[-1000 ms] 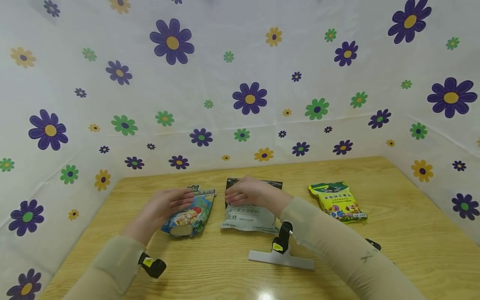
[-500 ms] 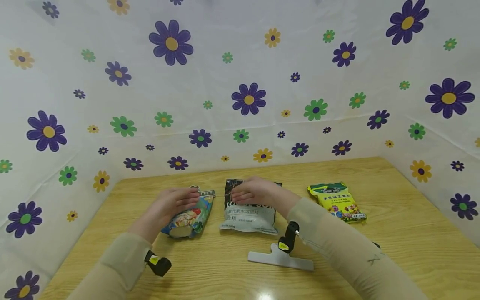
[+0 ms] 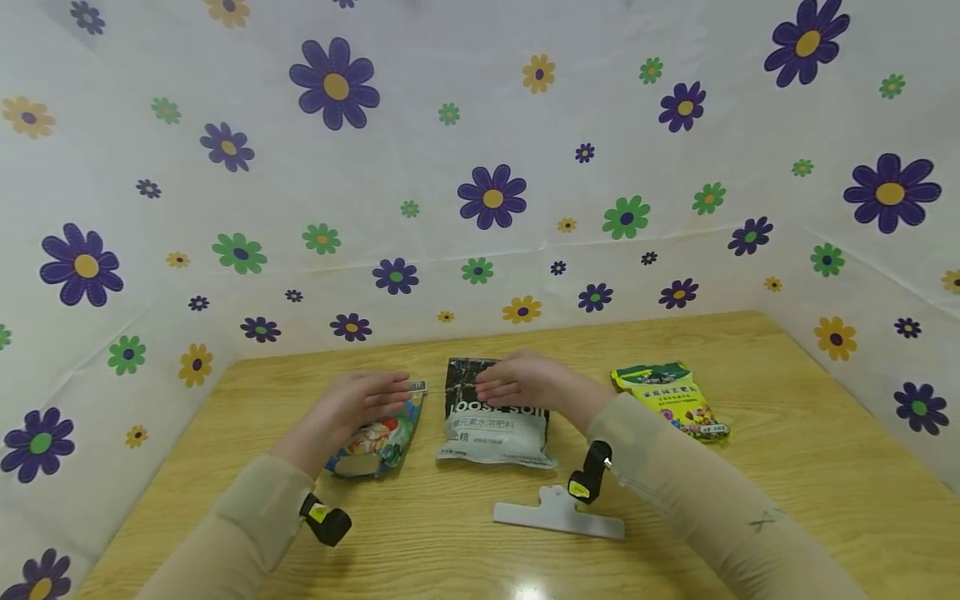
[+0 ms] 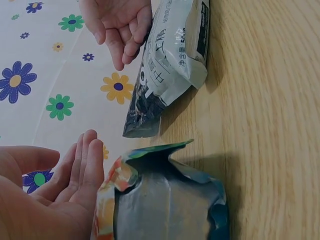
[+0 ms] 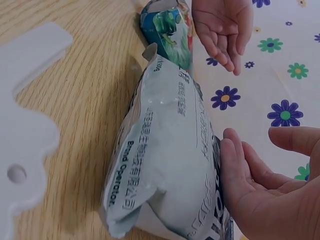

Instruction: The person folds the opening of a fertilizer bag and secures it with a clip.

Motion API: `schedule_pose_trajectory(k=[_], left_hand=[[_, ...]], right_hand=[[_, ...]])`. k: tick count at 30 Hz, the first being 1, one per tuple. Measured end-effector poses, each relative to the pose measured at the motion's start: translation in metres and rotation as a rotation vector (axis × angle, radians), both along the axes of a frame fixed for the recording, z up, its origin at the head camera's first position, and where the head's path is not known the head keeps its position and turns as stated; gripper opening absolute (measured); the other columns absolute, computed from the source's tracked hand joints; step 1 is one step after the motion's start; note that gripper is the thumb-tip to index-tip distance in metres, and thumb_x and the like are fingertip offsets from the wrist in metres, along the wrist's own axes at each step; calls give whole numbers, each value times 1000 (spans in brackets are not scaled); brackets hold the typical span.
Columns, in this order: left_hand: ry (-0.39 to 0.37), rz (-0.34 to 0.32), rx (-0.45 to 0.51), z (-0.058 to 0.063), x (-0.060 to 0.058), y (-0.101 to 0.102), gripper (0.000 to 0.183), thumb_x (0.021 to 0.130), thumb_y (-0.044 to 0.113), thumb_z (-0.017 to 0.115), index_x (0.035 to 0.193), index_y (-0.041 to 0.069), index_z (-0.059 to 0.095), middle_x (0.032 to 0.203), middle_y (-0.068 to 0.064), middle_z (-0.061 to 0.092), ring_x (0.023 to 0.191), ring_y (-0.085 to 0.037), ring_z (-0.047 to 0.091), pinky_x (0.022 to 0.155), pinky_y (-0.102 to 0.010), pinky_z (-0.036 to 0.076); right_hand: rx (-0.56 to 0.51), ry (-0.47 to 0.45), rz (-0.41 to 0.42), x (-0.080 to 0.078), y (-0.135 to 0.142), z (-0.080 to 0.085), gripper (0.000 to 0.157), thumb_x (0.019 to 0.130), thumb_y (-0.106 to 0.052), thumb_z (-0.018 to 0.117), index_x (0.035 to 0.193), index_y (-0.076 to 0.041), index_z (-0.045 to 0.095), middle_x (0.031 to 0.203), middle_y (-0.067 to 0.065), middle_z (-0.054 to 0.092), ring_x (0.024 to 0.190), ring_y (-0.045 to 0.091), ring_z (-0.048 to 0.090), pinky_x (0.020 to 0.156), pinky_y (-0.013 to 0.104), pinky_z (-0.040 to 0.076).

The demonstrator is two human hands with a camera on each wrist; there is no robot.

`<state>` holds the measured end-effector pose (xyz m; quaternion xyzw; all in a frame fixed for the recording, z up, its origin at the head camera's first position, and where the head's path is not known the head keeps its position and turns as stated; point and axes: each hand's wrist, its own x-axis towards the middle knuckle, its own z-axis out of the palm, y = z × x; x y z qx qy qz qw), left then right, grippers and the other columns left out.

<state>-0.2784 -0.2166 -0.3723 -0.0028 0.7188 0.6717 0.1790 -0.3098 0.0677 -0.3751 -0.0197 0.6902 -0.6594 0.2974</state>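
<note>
In the head view, the left hand point(image 3: 358, 407) is hanging left of the middle of the frame with its fingers extended and holding nothing, and it is covering part of a blue bag point(image 3: 386, 442). The right hand point(image 3: 536, 385) is hanging near the centre, its fingers also extended and gripping nothing, in front of the upper right part of a black and white bag point(image 3: 487, 433). That bag is lying at the middle of the frame, a little below centre, and the blue one is lying just to its left. In the right wrist view, the right fingertips are sitting close along the black and white bag's side; whether they are touching it, I cannot tell. In the left wrist view, the left fingers are standing beside the blue bag at lower left, contact again being unclear. A pale clip point(image 3: 555, 518) is resting at lower centre of the head view, and a yellow bag point(image 3: 671, 400) is lying well apart at right. All of these are resting on a wooden table point(image 3: 420, 542), while a flowered cloth point(image 3: 420, 167) is filling the upper frame.
</note>
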Motion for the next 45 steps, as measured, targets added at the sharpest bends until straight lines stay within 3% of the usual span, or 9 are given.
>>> schedule_pose_trajectory(k=[10,17,24,31,45], left_hand=[[23,-24,-28,-3,-2,7,51,114,17,50,152,-16,43,119,-6,78,101,-6,74,97,-24,63],[22,-28,-61,-3,-3,13,49,114,17,49,151,-15,47,140,-24,68,107,-10,74,100,-26,62],[7,-35,-75,-3,-5,23,48,113,16,50,150,-15,47,130,-16,74,105,-9,74,103,-28,61],[-14,-48,-82,-5,-8,32,47,114,14,49,150,-16,47,138,-26,68,106,-12,74,98,-25,63],[0,-71,-118,-7,-7,37,45,113,13,50,147,-15,51,136,-27,69,106,-13,75,102,-29,62]], right_hand=[[1,10,-16,0,13,0,40,110,-8,55,145,12,56,140,27,66,101,16,73,116,40,54],[7,6,-23,0,21,-1,39,110,-7,56,144,13,56,139,28,67,98,15,74,114,39,56],[18,5,-23,0,30,-4,39,110,-8,56,143,13,57,138,27,68,94,12,73,111,36,58],[21,20,-18,4,38,-5,41,110,-9,55,144,14,55,138,27,67,97,13,74,113,38,57],[16,27,1,9,53,-8,40,111,-8,54,144,14,55,133,23,72,99,12,75,103,30,62]])
